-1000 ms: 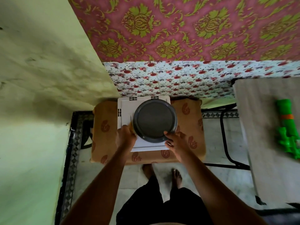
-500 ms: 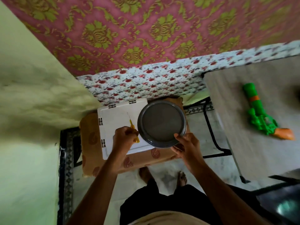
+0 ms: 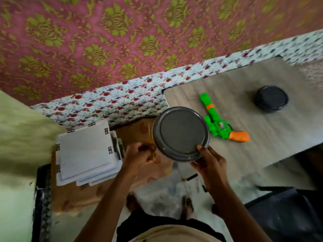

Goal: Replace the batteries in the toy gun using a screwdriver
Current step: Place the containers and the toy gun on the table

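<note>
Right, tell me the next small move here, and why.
Probably set the round grey plate down on the grey wooden table, beside the green and orange toy gun. The right hand holds it by the rim, the left hand grips the yellow screwdriver, so neither is free.

You have no word, label, brand or number to read here, neither on the toy gun (image 3: 216, 126), the grey plate (image 3: 180, 133), the white box (image 3: 83, 151) nor the dark round container (image 3: 271, 101).

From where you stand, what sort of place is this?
Probably a room in a home: a patterned pink wall covering, a floral cloth below it, and a green toy gun on a grey table.
</note>
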Demonstrator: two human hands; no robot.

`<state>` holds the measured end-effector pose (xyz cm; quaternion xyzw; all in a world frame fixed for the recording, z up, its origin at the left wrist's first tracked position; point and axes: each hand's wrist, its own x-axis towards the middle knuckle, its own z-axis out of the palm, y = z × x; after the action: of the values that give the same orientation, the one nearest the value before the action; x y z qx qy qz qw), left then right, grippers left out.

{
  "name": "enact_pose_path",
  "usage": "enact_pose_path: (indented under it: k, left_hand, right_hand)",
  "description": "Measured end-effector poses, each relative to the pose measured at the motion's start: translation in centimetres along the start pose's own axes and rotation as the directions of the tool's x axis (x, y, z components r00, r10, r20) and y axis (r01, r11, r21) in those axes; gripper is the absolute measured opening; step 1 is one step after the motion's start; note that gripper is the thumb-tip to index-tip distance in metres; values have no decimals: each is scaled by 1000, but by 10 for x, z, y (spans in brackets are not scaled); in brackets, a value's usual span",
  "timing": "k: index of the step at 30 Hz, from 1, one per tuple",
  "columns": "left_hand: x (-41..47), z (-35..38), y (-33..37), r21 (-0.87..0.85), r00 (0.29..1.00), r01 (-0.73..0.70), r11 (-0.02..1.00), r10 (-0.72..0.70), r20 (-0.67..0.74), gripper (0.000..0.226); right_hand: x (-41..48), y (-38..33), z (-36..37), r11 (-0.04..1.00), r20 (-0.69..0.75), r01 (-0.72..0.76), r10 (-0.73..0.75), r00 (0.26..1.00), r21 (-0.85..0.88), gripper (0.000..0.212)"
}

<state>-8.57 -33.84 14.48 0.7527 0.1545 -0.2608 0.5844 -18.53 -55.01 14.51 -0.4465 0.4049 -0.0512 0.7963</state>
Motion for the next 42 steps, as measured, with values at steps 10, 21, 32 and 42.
enact_pose_path:
  k: [10,21,32,42]
  left_hand:
    - [-31,138,13,-95,1000,-10,995,11,9,8]
    - [-17,186,38,-206,976,69,976,-24,215,13]
    - [19,253,68,-155,969,27,988,12,246,15]
    - [74,401,100,-116,1000,8,993,-10,-19,15]
  right_hand:
    - [27,-59,-107,996,-61,68,-65,996,54,35]
    - [29,-93,-136,971,-250,163,-116,961,174,27]
    - [81,-137,-168,968,-316,138,-67,947,210,23]
    - [226,-230,-240,995,-145,45,-31,989,94,38]
